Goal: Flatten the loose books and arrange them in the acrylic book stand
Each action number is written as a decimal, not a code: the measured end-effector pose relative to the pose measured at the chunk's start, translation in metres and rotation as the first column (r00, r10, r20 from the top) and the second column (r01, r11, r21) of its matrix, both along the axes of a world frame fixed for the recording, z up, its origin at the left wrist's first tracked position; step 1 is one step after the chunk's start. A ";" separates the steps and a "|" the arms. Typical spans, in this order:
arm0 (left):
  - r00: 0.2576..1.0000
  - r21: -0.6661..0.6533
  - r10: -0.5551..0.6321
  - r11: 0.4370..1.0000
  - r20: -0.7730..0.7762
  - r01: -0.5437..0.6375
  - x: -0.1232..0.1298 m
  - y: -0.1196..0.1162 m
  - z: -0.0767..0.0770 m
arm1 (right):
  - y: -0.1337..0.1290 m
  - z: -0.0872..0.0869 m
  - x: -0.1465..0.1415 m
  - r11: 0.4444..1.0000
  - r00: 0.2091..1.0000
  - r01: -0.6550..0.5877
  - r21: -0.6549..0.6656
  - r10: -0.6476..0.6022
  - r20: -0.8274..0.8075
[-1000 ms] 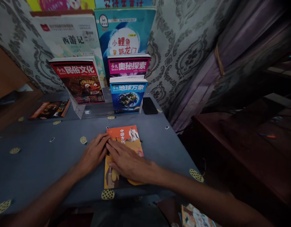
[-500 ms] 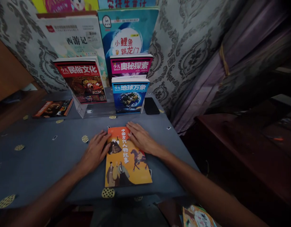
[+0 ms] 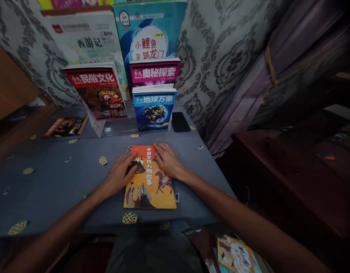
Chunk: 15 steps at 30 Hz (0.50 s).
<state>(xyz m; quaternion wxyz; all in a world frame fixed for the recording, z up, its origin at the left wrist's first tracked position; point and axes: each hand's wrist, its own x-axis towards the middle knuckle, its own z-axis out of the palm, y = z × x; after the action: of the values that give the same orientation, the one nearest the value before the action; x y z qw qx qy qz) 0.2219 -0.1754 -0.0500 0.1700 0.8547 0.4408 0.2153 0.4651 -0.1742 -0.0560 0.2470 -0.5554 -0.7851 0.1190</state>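
An orange and yellow book (image 3: 150, 185) lies flat, cover up, near the front of the cloth-covered table (image 3: 63, 178). On its upper left edge rests my left hand (image 3: 119, 172), the fingertips lying on the cover. My right hand (image 3: 169, 161) touches the upper right edge, its fingers stretched over the corner. Neither hand is closed around the book. Behind it, a clear stand (image 3: 115, 127) holds a red book (image 3: 106, 96) at the left and a blue book (image 3: 154, 112) at the right, with a magenta book (image 3: 155, 72) behind the blue one.
Taller books (image 3: 155, 26) stand against the patterned wall. A dark book (image 3: 65, 126) lies at the back left, and a black phone (image 3: 180, 122) right of the stand. More books (image 3: 236, 256) are low at the front right, beside a dark red surface (image 3: 277, 178).
The view has shifted slightly. The orange book sits a little closer to the stand's side of the picture, with both hands still on it; the fingers of my left hand reach slightly further over the cover.
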 end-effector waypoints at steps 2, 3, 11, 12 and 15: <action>0.998 -0.016 -0.038 0.999 -0.041 0.038 0.001 0.006 0.001 | -0.005 0.008 -0.003 0.998 0.998 0.054 -0.015 -0.053 0.040; 0.996 -0.026 -0.063 0.998 -0.059 0.061 0.002 0.009 0.002 | -0.007 0.012 -0.004 0.996 0.994 0.086 -0.023 -0.084 0.063; 0.957 0.008 -0.216 0.975 -0.192 0.222 0.011 0.038 0.008 | -0.016 0.032 -0.002 0.974 0.961 0.218 -0.062 -0.203 0.189; 0.948 0.018 -0.220 0.973 -0.229 0.230 0.013 0.041 0.010 | -0.015 0.032 0.000 0.973 0.960 0.222 -0.062 -0.208 0.185; 0.917 0.076 -0.134 0.982 -0.376 0.175 0.023 0.036 0.021 | -0.011 0.033 0.006 0.968 0.959 0.237 -0.079 -0.220 0.181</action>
<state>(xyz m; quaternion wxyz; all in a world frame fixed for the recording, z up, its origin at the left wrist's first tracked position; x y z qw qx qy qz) 0.2454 -0.1396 -0.0289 0.0543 0.9200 0.3835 0.0601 0.4713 -0.1852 -0.0231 0.1628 -0.6621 -0.7270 0.0808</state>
